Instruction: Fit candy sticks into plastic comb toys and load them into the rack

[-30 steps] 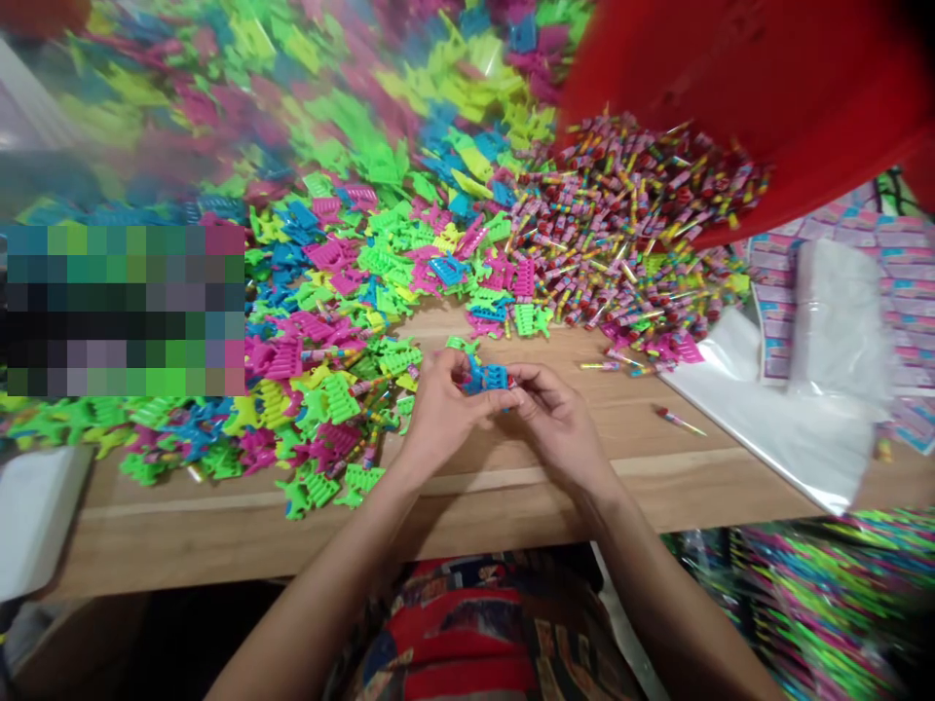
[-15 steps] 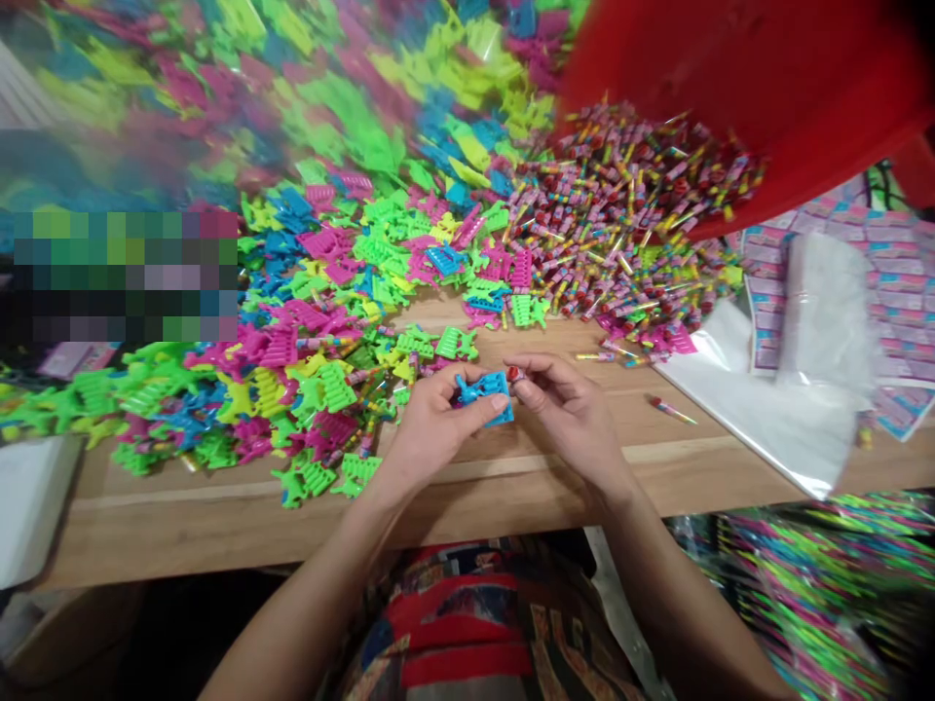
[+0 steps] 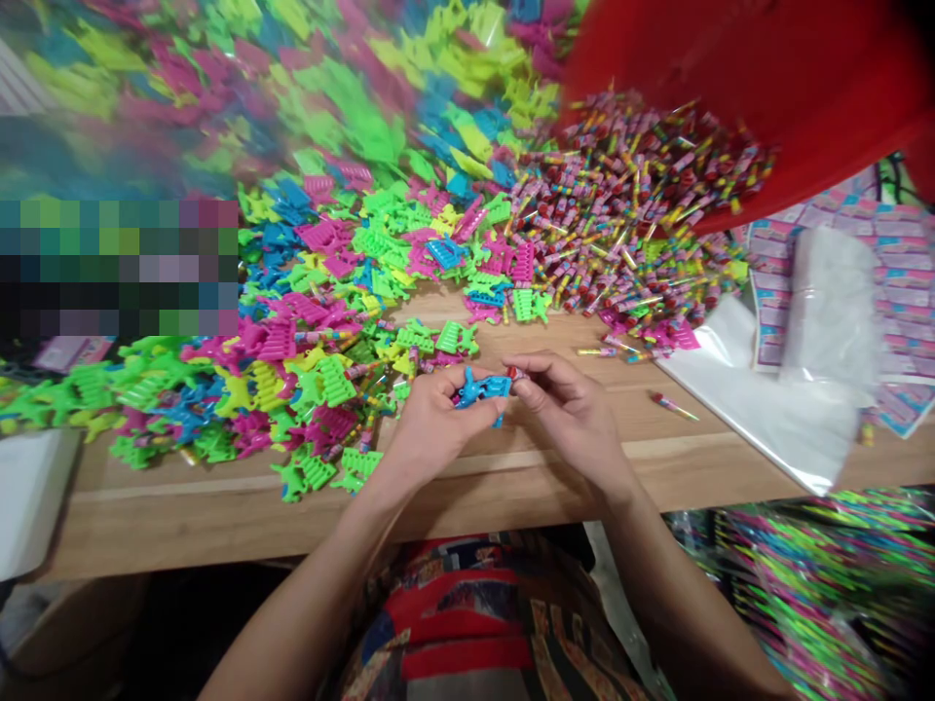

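Between the thumb and fingers of my left hand (image 3: 428,424) is a blue slotted plastic toy piece (image 3: 478,389) with a figure-shaped end. My right hand (image 3: 574,419) pinches a small red-capped tube (image 3: 515,374) against the right end of the blue piece. Most of that tube is hidden by my fingers, and I cannot tell whether it sits inside a slot. Both hands hover just above the wooden table (image 3: 504,487). Left of them lies a heap of green, pink, yellow and blue toy pieces (image 3: 336,380).
Many small red-capped tubes (image 3: 620,204) spill from a red tub (image 3: 774,107) at the back right. One loose tube (image 3: 673,405) lies right of my hands. Clear plastic bags (image 3: 829,312) and printed cards (image 3: 906,282) are at the right. A white box (image 3: 33,501) stands at the left edge.
The blue toy piece has tilted in my left hand, so its slotted face shows less. My right hand stays at its end, holding the red-capped tube.
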Available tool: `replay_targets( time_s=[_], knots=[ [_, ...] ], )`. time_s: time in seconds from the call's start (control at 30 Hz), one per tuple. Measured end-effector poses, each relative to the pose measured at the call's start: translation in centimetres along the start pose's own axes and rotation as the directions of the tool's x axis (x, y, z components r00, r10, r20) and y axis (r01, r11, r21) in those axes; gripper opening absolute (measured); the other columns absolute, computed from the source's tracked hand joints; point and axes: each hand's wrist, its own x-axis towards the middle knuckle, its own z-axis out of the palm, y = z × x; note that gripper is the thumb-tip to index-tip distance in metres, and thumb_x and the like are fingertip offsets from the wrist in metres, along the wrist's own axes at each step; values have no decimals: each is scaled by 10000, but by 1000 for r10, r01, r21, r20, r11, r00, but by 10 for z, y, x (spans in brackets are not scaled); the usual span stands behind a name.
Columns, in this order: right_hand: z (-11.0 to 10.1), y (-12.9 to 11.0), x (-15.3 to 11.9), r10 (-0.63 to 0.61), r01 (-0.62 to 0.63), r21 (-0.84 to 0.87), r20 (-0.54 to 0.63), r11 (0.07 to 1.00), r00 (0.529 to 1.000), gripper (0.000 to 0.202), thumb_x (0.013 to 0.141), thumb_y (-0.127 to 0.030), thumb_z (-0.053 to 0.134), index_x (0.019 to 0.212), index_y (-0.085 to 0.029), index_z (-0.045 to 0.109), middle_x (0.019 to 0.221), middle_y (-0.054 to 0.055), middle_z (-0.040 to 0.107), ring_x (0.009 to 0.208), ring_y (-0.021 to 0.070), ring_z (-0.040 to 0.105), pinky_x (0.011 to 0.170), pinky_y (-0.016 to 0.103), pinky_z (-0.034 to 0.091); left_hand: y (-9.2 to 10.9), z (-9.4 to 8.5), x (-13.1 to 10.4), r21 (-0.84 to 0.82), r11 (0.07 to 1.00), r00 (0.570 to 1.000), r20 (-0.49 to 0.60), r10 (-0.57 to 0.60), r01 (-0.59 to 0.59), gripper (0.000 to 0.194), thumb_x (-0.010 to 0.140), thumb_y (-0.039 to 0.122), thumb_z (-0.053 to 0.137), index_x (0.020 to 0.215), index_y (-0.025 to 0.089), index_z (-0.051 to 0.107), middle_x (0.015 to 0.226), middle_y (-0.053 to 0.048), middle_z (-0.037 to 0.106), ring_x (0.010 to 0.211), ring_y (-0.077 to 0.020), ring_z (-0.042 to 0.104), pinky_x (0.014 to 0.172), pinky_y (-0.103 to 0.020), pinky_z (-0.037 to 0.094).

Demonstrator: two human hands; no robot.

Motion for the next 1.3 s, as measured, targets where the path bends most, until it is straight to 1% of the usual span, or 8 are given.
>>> replay_targets(
  time_s=[0.23, 0.47, 0.6, 0.77, 0.97, 1.13, 1.23, 1.3],
  knots=[
    [-6, -6, 4, -197, 211, -219, 83, 953, 977, 190, 989, -180, 623, 1143, -231, 721, 1053, 50, 720, 979, 178, 670, 843, 319, 535, -1, -1, -1, -24, 999, 999, 10, -41, 42, 275, 719, 356, 802, 897, 154, 747, 838, -31, 707, 746, -149, 575, 718, -277, 456],
    [-16, -11, 12, -320, 399, -338, 267, 853, 909, 266, 1010, -150, 566, 1233, -250, 672, 1008, 54, 710, 915, 188, 656, 783, 325, 534, -8, 0, -3, -199, 975, 995, 29, -94, 98, 331, 674, 384, 864, 864, 151, 725, 788, -9, 656, 709, -124, 547, 694, -260, 458],
    [-16, -12, 12, -323, 422, -386, 297, 820, 899, 281, 1018, -132, 527, 1246, -246, 646, 1013, 62, 698, 919, 197, 647, 786, 332, 526, -11, 3, 0, -232, 970, 996, -15, -83, 77, 296, 667, 351, 870, 825, 148, 723, 772, -4, 653, 709, -112, 540, 691, -243, 444],
    [-16, -8, 10, -290, 402, -373, 321, 836, 901, 188, 1019, -154, 542, 1170, -212, 638, 985, 67, 673, 897, 196, 637, 770, 330, 510, -10, 3, 0, -369, 897, 968, 34, -249, 244, 375, 555, 349, 920, 797, 141, 724, 753, -7, 664, 677, -111, 551, 671, -247, 449],
    [-17, -8, 7, -236, 357, -384, 326, 852, 915, 145, 1027, -154, 524, 1107, -197, 638, 942, 62, 661, 867, 185, 622, 749, 319, 499, -14, 7, -2, -234, 965, 990, -57, -131, 115, 287, 660, 363, 878, 801, 149, 748, 705, 9, 644, 647, -93, 508, 638, -227, 407],
    [-18, -10, 3, -278, 414, -394, 358, 821, 891, 229, 1031, -159, 506, 1227, -216, 610, 1008, 79, 668, 933, 209, 627, 802, 354, 520, -6, 5, 0, -411, 856, 947, 69, -313, 313, 409, 488, 360, 962, 741, 128, 739, 672, -9, 651, 586, -92, 515, 584, -236, 401],
    [-19, -11, 2, -244, 388, -368, 379, 845, 893, 212, 1045, -192, 496, 1219, -220, 613, 1007, 78, 666, 929, 210, 628, 802, 359, 524, -3, 4, 1, -413, 857, 946, 40, -321, 308, 421, 470, 353, 974, 740, 124, 745, 649, -4, 645, 569, -84, 509, 572, -232, 390],
    [-21, -12, 2, -240, 375, -326, 386, 868, 891, 222, 1024, -271, 579, 1237, -216, 605, 1023, 77, 660, 927, 210, 625, 791, 350, 528, -2, 5, 0, -413, 864, 952, 22, -306, 288, 406, 476, 345, 971, 729, 126, 742, 655, -3, 650, 569, -82, 507, 566, -229, 386]
  ],
)
